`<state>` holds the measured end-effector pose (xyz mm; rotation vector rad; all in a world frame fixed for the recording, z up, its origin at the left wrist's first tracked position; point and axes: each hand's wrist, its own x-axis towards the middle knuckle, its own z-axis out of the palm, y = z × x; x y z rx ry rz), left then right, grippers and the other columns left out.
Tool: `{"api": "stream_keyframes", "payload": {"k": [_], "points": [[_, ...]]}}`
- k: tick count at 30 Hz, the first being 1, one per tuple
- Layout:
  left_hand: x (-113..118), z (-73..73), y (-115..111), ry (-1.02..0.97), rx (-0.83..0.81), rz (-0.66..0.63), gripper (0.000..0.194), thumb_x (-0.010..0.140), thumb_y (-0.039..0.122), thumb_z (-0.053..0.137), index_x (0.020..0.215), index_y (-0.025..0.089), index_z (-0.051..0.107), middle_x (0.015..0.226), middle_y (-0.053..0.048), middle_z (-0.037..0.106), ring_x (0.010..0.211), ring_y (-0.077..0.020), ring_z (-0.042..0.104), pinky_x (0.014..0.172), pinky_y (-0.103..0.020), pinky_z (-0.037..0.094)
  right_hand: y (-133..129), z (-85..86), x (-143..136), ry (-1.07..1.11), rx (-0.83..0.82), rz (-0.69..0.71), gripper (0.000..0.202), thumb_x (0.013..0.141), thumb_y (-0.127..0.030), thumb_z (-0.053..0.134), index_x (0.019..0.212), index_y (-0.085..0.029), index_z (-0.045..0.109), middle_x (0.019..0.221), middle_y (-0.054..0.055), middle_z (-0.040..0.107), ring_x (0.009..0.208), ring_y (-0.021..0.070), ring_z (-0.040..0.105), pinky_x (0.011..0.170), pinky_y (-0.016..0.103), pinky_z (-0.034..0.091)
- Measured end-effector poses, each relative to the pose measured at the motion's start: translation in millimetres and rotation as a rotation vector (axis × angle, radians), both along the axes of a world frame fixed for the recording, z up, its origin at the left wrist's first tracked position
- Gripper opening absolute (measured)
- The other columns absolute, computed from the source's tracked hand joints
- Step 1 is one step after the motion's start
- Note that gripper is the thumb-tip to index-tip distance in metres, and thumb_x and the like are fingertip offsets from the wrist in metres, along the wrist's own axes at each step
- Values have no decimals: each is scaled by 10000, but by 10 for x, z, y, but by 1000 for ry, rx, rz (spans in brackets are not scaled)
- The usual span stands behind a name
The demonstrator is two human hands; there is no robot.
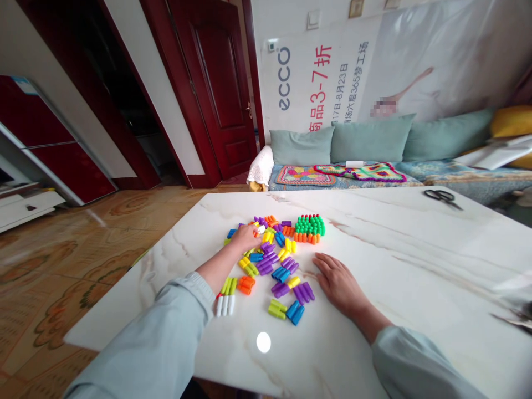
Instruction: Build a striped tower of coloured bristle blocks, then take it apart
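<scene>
Small bullet-shaped plastic blocks, most joined in short rows, lie spread over the white marbled table point(415, 266). My left hand point(246, 238) reaches into the far left of the spread, fingers bent together at a white piece point(261, 229) and some orange. What its fingertips hold is partly hidden. Palm down, my right hand point(338, 280) rests on the table right of the blocks, fingers stretched out and holding nothing. Beyond it stands a tight cluster of green blocks point(310, 225), red ones behind and orange ones in front. Purple blocks point(304, 292) and blue blocks point(295, 313) lie nearer me.
Black-handled scissors point(443, 197) lie at the table's far right. Another dark metal tool point(515, 320) sits at the right edge. Past the table is a sofa with green cushions point(368, 138). A dark red door point(214, 83) stands behind on the left.
</scene>
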<state>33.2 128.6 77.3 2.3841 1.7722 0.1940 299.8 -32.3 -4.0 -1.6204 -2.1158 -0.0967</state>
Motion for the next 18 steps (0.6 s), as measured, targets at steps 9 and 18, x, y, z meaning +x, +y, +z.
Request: {"api": "stream_keyframes", "payload": {"k": [9,18], "points": [[-298,49,-905,-129,-12,-364,222,658,141,530,861,220,574,813,21,618,775,-151,587,693,-231,452,5,-43,-12,7,26,-4,408,904,-268,411,1258,-156,580,1341,122,545,1250,252,480,1058,426,385],[-307,-139,-1148,-123,60,-470,320,729,239,615,1048,238,636,999,-39,616,935,-195,600,847,-284,478,4,-53,-17,-5,36,-4,402,911,-272,407,1254,-156,582,1347,117,543,1255,256,480,1064,434,384]]}}
